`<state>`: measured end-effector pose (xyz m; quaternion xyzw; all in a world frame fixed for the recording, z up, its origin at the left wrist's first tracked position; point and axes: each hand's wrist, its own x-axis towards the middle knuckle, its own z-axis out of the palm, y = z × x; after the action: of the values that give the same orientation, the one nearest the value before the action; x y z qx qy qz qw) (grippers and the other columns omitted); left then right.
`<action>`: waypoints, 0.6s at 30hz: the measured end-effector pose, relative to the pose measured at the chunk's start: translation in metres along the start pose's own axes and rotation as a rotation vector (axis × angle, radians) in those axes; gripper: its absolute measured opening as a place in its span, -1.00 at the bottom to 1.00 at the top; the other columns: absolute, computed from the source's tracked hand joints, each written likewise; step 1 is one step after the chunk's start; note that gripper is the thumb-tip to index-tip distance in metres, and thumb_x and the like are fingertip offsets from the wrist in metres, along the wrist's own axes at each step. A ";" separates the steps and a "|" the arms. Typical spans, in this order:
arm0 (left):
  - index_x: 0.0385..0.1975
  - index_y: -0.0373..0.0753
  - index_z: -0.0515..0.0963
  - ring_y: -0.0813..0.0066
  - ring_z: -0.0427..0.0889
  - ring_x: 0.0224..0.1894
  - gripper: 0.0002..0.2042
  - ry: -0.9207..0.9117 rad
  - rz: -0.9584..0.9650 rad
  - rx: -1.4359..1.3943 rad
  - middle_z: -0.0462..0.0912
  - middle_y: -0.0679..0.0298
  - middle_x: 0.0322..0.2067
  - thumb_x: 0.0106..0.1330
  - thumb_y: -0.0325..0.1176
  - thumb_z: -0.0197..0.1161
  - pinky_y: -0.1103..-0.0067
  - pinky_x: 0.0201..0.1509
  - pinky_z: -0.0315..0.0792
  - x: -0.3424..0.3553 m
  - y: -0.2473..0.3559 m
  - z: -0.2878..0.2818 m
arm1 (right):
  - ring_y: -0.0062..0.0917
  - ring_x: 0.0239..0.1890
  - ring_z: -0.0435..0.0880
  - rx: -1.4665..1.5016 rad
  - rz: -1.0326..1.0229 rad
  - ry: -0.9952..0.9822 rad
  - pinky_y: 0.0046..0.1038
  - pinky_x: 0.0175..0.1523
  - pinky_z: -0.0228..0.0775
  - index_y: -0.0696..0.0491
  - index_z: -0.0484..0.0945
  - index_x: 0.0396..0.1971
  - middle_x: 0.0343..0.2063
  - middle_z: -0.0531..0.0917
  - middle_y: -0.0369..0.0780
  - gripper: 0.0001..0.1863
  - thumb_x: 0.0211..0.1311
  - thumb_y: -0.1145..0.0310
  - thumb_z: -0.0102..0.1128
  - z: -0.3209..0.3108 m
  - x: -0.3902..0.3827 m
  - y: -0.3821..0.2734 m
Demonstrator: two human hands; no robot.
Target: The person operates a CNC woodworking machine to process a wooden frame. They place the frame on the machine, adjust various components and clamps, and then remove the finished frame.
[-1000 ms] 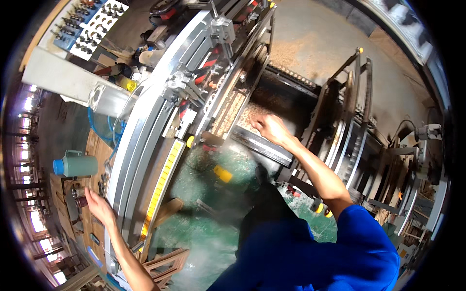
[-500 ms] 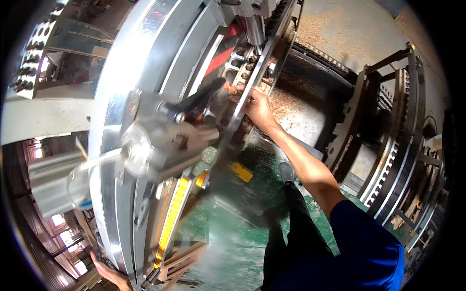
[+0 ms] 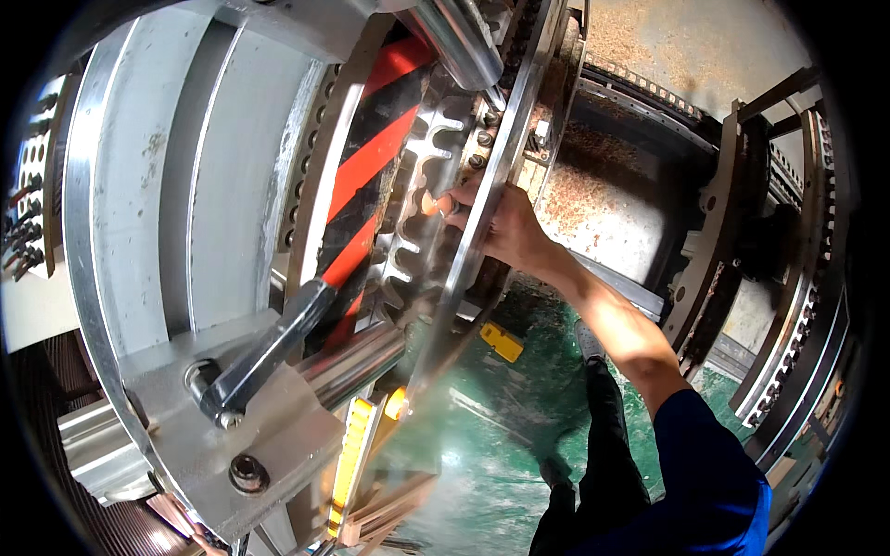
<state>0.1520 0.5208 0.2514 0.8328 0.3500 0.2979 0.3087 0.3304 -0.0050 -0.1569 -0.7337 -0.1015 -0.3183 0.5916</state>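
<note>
A large grey machine housing [image 3: 185,185] fills the left half of the view, bounded by a curved, polished metal rim. To its right, a thin, bright metal plate edge [image 3: 482,213] runs from the upper centre down toward the lower centre. Between the housing and this plate, a red and black curved band [image 3: 371,176] is seen, and beside it a toothed metal ring [image 3: 422,213] with rounded slots.

A green floor [image 3: 482,435] is visible below, partly covered with sawdust. A sawdust-covered bed [image 3: 603,195] lies behind the plate. On the right, curved metal frames [image 3: 788,278] stand upright, well apart from the plate.

A dark lever arm [image 3: 269,347] is pinned to a grey bracket [image 3: 232,426] at the lower left; a bolt head is set into the same bracket just below. A polished cylindrical shaft [image 3: 459,42] is seen at the top centre.

The right forearm, in a blue sleeve [image 3: 714,473], is extended from the lower right toward the plate. The right hand [image 3: 496,227] is closed around the plate edge, with the fingertips [image 3: 440,204] wrapped over to the side of the toothed ring. It cannot be told whether the fingertips touch the ring itself. The left hand is not seen in the view.

A small yellow block [image 3: 502,342] lies on the floor below the hand. An orange-yellow strip [image 3: 350,454] is fixed near the lower end of the plate.
</note>
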 end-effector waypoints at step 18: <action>0.11 -0.39 0.55 0.04 0.63 0.05 -0.60 -0.140 0.490 0.321 0.65 -0.01 0.03 0.58 -0.20 -0.08 0.30 0.15 0.50 0.025 -0.081 -0.049 | -0.55 -0.22 0.59 -0.178 0.576 -0.051 -0.46 -0.17 0.47 0.13 0.52 0.12 -0.12 0.64 -0.19 -0.65 0.39 0.38 0.21 -0.015 -0.080 -0.060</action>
<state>0.0990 0.6003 0.2306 0.9491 0.1589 0.2462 0.1156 0.2317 0.0159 -0.1543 -0.7890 0.1245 -0.1266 0.5882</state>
